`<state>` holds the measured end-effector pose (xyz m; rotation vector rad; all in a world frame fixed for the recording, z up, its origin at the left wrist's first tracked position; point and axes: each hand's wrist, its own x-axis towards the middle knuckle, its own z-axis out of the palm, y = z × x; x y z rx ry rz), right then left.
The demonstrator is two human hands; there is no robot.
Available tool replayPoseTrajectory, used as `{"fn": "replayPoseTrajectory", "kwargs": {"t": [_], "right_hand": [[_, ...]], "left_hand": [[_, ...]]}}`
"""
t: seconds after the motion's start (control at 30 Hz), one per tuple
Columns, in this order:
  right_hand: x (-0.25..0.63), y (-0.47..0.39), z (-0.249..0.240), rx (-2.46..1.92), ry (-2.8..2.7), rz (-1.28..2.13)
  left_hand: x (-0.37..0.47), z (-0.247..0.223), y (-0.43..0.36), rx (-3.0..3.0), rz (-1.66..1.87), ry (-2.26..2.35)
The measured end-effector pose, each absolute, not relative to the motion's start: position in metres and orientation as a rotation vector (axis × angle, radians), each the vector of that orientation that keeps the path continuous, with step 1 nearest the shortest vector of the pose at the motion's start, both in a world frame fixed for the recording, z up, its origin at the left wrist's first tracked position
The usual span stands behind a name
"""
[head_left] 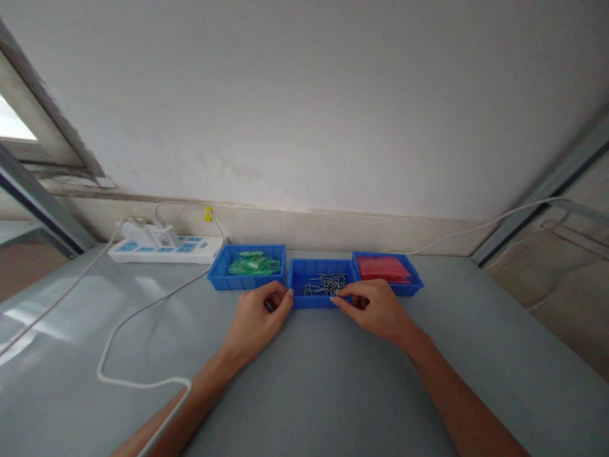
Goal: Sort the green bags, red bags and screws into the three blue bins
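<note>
Three blue trays stand side by side near the wall. The middle tray (314,303) holds a pile of metal screws or nails (327,284). My left hand (261,314) is at its front left corner, thumb and fingertips closed together on the rim. At the right front of that tray is my right hand (373,308), its thumb and index finger pinched near the rim; anything between them is too small to make out. Green packets (254,263) lie in the left tray (245,282). Red packets (383,268) fill the right tray (408,290), partly behind my right hand.
A white power strip (190,254) with plugged-in adapters (164,235) lies at the back left of the grey table (304,387). Its white cable (143,384) winds forward across my left forearm. Another cable (476,228) runs along the wall at right.
</note>
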<state>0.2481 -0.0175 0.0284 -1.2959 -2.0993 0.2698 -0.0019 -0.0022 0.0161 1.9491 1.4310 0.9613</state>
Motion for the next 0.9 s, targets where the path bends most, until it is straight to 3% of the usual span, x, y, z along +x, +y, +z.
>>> {"fn": "replayPoseTrajectory", "kwargs": {"t": [0.3, 0.53, 0.73, 0.9], "right_hand": [[0.243, -0.018, 0.030, -1.388, -2.092, 0.257], [0.254, -0.021, 0.034, -1.338, -2.144, 0.723], [0.255, -0.018, 0.028, -1.334, -2.119, 0.694], [0.267, -0.017, 0.038, -1.281, -1.815, 0.325]], "left_hand": [[-0.005, 0.018, 0.001, 1.898, 0.946, 1.430], [-0.005, 0.015, 0.000, 1.908, 0.914, 1.194], [-0.008, 0.015, 0.001, 1.988, 0.960, 1.190], [-0.015, 0.007, 0.008, 2.095, 0.946, 1.194]]}}
